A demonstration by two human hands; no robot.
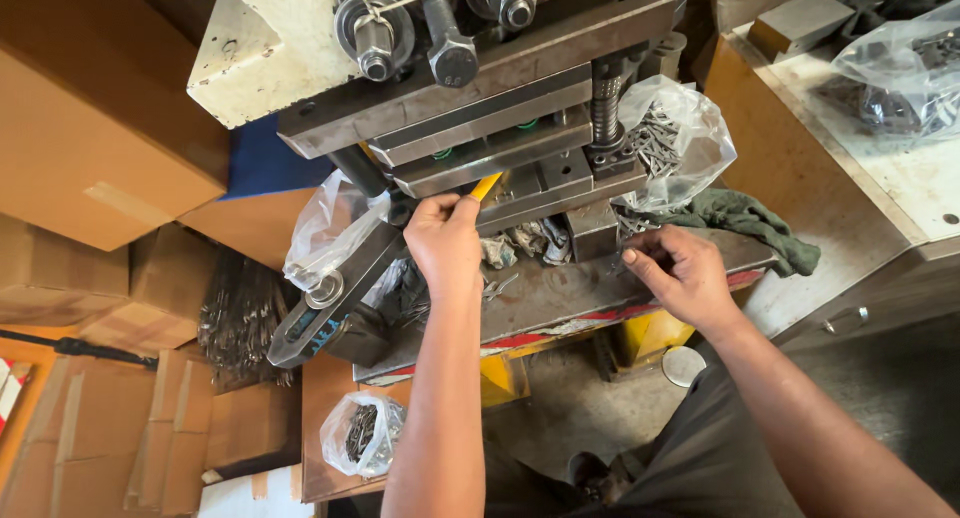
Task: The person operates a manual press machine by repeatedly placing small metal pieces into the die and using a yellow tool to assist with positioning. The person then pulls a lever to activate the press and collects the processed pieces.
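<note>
My left hand (445, 246) is closed around a thin yellow stick (486, 186) whose tip points into the gap of the grey metal press die (500, 148). My right hand (685, 274) rests on the press table (560, 296) to the right of the die, fingers pinched over small metal pieces (630, 226); what it holds is too small to tell. A clear plastic bag of small metal parts (670, 138) sits behind the right hand. Loose scraps (520, 243) lie under the die between both hands.
A large press machine (430, 48) fills the top. Cardboard boxes (90, 128) stand at the left beside a heap of metal strips (240, 318). Another bag of parts (362, 433) lies below, a green rag (745, 218) at right, a workbench (880, 158) far right.
</note>
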